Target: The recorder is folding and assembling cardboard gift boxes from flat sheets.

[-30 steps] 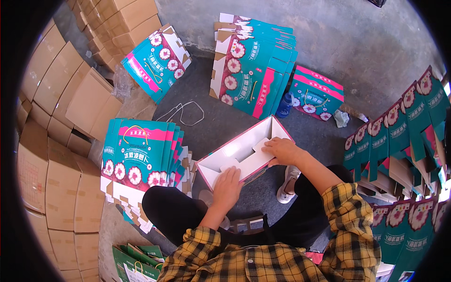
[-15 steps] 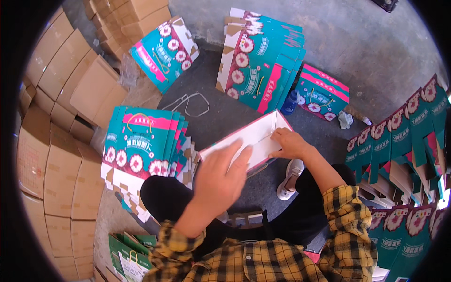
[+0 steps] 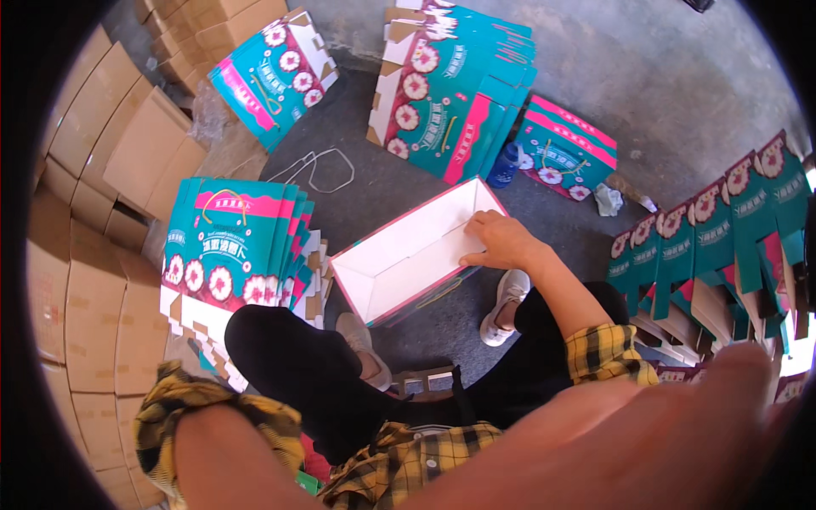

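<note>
An open cardboard carton (image 3: 408, 246), white inside with pink and teal outer edges, is tilted in front of my knees. My right hand (image 3: 507, 243) grips its long near rim towards the right end, thumb and fingers closed on the wall. My left forearm crosses low over my body, and my left hand (image 3: 671, 416) is raised close to the camera at the lower right. That hand is blurred and its fingers cannot be made out. It appears in front of a row of teal cartons (image 3: 677, 246) on the right, and any contact is unclear.
Flat teal and pink cartons lie stacked at the left (image 3: 225, 246) and far middle (image 3: 459, 93). Another carton (image 3: 276, 81) leans far left. A blue bottle (image 3: 505, 167) stands beside a handled carton (image 3: 565, 149). Brown boxes (image 3: 93, 297) line the left side. A white strap (image 3: 327, 170) lies on the floor.
My left hand has left the open carton and swung across to the lower right, near the camera. My right hand still holds the rim. The view has shifted slightly.
</note>
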### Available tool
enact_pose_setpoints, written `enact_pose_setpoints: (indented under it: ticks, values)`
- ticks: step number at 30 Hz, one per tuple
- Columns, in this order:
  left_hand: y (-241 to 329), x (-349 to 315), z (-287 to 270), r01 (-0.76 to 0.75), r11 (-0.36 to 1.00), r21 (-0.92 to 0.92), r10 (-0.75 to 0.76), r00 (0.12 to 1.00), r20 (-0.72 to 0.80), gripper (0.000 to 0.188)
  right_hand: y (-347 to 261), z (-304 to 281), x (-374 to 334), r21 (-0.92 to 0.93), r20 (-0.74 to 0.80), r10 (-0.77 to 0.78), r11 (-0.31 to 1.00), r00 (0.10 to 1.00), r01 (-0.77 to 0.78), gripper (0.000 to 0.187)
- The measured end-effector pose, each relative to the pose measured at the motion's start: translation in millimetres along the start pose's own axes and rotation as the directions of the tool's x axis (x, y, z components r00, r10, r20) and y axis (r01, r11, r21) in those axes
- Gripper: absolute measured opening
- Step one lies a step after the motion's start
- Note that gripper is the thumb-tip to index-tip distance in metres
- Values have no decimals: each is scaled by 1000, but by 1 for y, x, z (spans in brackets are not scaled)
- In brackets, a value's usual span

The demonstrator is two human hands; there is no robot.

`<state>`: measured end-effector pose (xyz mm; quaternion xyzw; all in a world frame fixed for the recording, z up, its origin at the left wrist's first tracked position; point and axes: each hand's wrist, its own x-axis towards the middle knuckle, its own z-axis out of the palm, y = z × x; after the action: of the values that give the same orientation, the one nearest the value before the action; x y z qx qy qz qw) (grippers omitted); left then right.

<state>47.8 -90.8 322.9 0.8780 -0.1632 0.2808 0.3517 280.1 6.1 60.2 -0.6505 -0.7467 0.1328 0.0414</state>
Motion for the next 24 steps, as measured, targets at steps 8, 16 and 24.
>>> enact_pose_setpoints:
  ticks: [8,16,24]
  values:
    - [16,-45,-58,118,986,-115,-101,985,143,39,-6,-7,5,11,40,-2,1000,999,2,59]
    - [-113,-159,-73,627,471,-621,-876,415,-246,47,51,-2,-3,289,-469,437,897,767,-334,52]
    - [-289,-332,0,313,-265,-912,-937,-305,168,70,70,33,24,829,-20,561,472,828,-300,72]
